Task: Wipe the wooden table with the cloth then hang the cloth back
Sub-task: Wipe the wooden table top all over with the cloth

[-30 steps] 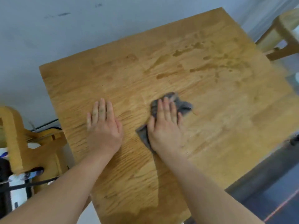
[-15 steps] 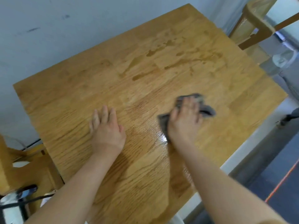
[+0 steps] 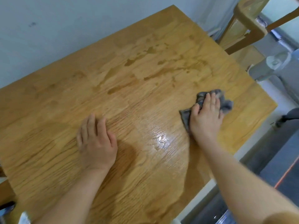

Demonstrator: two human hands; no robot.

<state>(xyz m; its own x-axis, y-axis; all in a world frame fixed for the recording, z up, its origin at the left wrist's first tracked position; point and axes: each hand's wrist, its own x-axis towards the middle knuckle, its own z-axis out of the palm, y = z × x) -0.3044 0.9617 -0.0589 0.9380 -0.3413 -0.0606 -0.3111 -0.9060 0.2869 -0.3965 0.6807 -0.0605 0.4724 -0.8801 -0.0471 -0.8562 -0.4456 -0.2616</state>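
Your right hand [image 3: 205, 117] lies palm down on the grey cloth [image 3: 226, 105], close to the right edge of the wooden worktop [image 3: 64, 102]. Its grip is apart: the fingers [image 3: 208, 101] lie straight and close together on top of the fabric, pressing it flat against the wood, and the thumb spreads out to the left. The cloth is crumpled under your palm. One corner sticks out past the thumb, folds show beyond the fingertips, and another bunch shows on the little-finger side. It touches the worktop and nothing else.

Your left hand [image 3: 95, 141] rests flat on bare wood, well apart from the cloth and nearer to you. Its grip is also apart and holds nothing, with the fingers straight, side by side and pointing away from you.

Between your two hands a wet sheen [image 3: 160, 139] glints on the wood grain. Darker damp patches [image 3: 153, 75] are scattered over the far half of the worktop, toward the pale wall [image 3: 80, 21]. The picture is a little blurred, so their edges are soft.

A wooden chair [image 3: 247, 25] stands just past the far right corner of the worktop. Grey floor [image 3: 275, 159] shows along the right side, with a thin orange line [image 3: 284, 173] running across it.
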